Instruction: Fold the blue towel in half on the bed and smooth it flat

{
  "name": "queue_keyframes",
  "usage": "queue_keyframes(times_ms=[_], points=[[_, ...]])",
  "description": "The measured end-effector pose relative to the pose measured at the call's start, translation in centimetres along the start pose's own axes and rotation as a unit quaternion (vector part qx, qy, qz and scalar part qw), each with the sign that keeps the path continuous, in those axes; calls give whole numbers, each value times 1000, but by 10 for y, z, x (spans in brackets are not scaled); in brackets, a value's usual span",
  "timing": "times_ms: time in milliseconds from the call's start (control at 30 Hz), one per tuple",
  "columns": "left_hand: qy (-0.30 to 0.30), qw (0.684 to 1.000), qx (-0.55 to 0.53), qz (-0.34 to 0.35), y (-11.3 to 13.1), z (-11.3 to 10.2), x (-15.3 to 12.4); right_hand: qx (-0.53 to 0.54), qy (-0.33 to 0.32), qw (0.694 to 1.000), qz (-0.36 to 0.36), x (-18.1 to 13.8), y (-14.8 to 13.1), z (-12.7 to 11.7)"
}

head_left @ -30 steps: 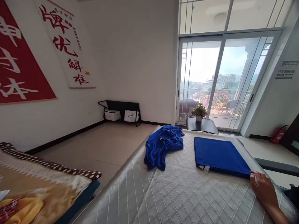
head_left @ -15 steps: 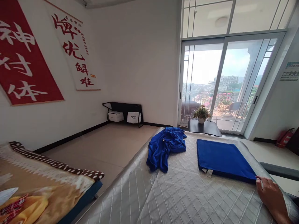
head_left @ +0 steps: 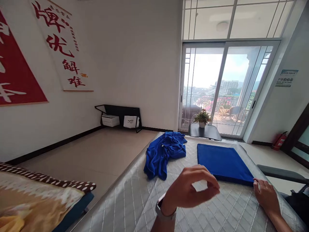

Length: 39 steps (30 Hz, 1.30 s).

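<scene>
A neatly folded blue cloth (head_left: 223, 162) lies flat on the light grey quilted-pattern surface (head_left: 135, 199). My right hand (head_left: 266, 195) rests at its near right corner, with thumb and fingertips closed on the edge. In the air in front of the cloth's near left side is my left hand (head_left: 190, 187), wearing a watch (head_left: 164, 209). Its fingers curl round to meet the thumb in a ring, and nothing shows in them. A crumpled blue cloth (head_left: 164, 154) lies farther off to the left, apart from both hands.
A black chair (head_left: 205, 132) holding a potted plant (head_left: 202, 117) stands beyond the far edge, before sliding glass doors. At the lower left is a surface with a patterned cover (head_left: 48, 196). A low black rack (head_left: 120, 112) and a fire extinguisher (head_left: 279, 140) stand farther back.
My left hand has come into view over the quilted surface and hides the white tags on the folded cloth's near edge. My right hand stays at the corner. The view has turned slightly right.
</scene>
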<state>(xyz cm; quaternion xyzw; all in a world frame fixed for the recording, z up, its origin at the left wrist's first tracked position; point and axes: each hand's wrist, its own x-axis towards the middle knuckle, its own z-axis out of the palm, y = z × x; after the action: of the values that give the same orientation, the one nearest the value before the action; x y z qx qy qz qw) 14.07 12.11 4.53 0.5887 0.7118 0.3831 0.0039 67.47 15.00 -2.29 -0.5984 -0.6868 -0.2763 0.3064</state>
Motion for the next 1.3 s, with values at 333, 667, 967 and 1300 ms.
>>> queue_keyframes(times_ms=[333, 667, 967, 1300], points=[[11, 996, 43, -81, -34, 32, 53, -46, -11, 999, -7, -4, 0, 2], [31, 992, -35, -115, -24, 27, 52, -23, -23, 999, -4, 0, -10, -9], [62, 979, -191, -40, 51, -17, 61, -4, -5, 1000, -7, -3, -5, -4], [295, 921, -93, -237, -20, -74, 68, -19, -21, 1000, -2, -5, -4, -1]])
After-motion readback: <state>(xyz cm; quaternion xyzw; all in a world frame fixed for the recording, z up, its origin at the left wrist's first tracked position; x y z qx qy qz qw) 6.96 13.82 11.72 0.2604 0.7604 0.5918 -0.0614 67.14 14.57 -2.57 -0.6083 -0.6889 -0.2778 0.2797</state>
